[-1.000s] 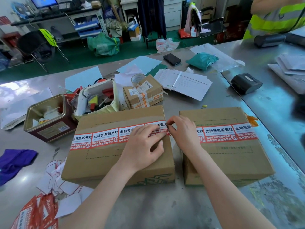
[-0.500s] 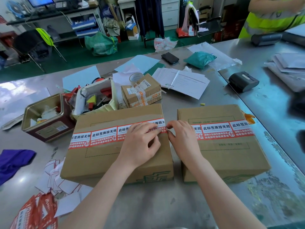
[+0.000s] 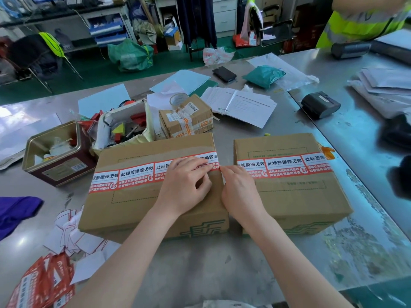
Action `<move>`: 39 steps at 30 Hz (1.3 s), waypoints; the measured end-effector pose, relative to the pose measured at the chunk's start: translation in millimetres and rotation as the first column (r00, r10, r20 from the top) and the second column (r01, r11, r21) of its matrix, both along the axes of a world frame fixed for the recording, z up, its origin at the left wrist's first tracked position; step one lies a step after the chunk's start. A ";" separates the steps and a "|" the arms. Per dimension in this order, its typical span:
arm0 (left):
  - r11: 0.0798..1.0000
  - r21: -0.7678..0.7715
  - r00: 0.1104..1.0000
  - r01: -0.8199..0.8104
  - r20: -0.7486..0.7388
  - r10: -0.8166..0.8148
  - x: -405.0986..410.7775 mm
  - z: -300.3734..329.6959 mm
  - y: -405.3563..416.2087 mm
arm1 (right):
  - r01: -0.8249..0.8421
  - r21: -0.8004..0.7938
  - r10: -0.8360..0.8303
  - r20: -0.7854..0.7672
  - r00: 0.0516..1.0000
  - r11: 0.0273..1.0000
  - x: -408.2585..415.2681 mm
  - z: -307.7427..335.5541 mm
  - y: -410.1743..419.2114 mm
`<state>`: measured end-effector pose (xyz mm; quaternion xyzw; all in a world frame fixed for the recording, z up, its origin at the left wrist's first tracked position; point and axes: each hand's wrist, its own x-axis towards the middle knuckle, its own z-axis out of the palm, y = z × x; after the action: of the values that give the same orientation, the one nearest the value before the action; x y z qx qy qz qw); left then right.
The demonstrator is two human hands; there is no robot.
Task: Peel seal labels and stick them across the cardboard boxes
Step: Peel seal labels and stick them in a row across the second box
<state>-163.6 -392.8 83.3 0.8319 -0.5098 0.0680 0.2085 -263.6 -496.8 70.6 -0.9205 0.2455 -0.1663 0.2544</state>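
Observation:
Two brown cardboard boxes stand side by side on the steel table. The left box [image 3: 133, 203] carries a strip of red-and-white seal labels [image 3: 133, 176] across its top. A similar label strip [image 3: 289, 166] crosses the right box [image 3: 300, 196]. My left hand [image 3: 184, 187] lies on the left box and presses the strip's right part with its fingers. My right hand [image 3: 240, 190] sits in the gap between the boxes, its fingertips pinching the label's end at the left box's right edge. A pile of unused red label sheets [image 3: 42, 283] lies at the lower left.
Peeled white backing scraps [image 3: 73, 236] lie left of the boxes, beside a purple cloth [image 3: 15, 210]. Behind the boxes are a tin [image 3: 55, 152], a white tub of odds and ends [image 3: 124, 125], a small taped parcel [image 3: 186, 118] and papers [image 3: 242, 105]. A black printer [image 3: 320, 104] sits right; a person in a hi-vis vest [image 3: 360, 21] stands far right.
My left hand's fingers have slid a little along the label toward the box's right edge. My right hand stays at the label's end. The boxes have not moved.

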 end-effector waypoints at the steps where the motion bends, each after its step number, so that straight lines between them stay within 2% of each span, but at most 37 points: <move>1: 1.000 -0.003 1.000 -0.002 0.001 0.002 0.1 0.3 -0.1 | 0.006 0.003 -0.006 -0.006 1.000 1.000 -0.4 0.1 1.7; 7: 1.000 -0.016 1.000 -0.002 0.014 0.002 -2.4 1.4 0.3 | 0.041 0.046 -0.041 -0.002 0.999 0.998 -7.5 2.9 9.0; 14: 0.999 -0.036 1.000 -0.011 -0.008 0.010 -1.9 0.8 0.5 | 0.101 0.335 -0.134 0.076 0.988 0.937 0.7 13.6 9.6; 22: 0.999 -0.046 0.999 -0.014 -0.042 0.012 -0.4 2.1 0.5 | 0.000 0.325 -0.012 0.034 0.999 0.946 24.5 17.8 0.9; 39: 0.988 -0.124 0.995 -0.092 -0.059 0.085 0.1 5.5 1.3 | -0.066 0.300 0.038 0.098 0.994 0.952 5.6 14.7 9.0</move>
<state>-163.6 -391.5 88.8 0.8403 -0.4613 0.0873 0.2711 -258.0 -487.8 85.2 -0.8682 0.2319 -0.1618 0.4078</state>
